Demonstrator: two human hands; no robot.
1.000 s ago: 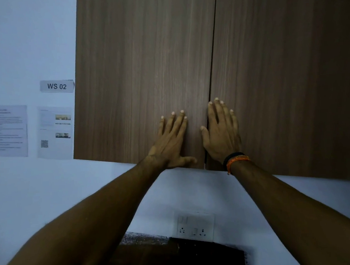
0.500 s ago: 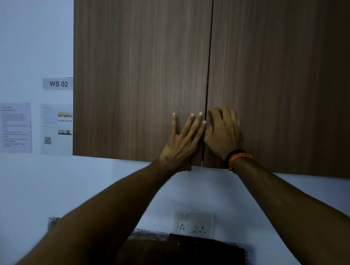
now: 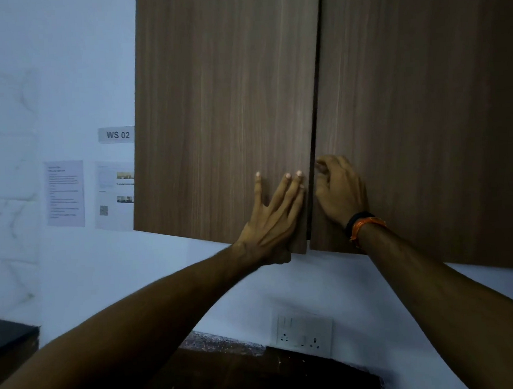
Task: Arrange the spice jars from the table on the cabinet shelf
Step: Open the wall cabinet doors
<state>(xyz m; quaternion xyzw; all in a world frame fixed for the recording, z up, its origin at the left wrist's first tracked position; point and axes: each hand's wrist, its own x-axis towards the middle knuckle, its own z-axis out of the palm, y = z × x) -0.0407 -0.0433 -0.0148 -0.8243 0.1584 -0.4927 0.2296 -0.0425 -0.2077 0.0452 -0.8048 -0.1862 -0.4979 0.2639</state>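
Head view: both hands are up at the seam between the two cabinet doors, near their lower edge. The left hand (image 3: 276,220) lies spread flat on the left door (image 3: 223,112), fingers straight, with the thumb tucked under the bottom edge. The right hand (image 3: 340,189) has its fingers curled in at the seam, apparently hooking the inner edge of the right door (image 3: 418,109); whether it truly grips that edge I cannot tell. The left door stands slightly proud of the right one, with a dark gap between them.

The doors look like stiff laminated board with no handles, smooth and likely slippery on the face, so the edge at the seam or the bottom lip is the place to pull from.

The spice jars are not visible, nor is the shelf, hidden behind the doors. The dark surface (image 3: 260,374) lies below, under a wall socket (image 3: 302,332).
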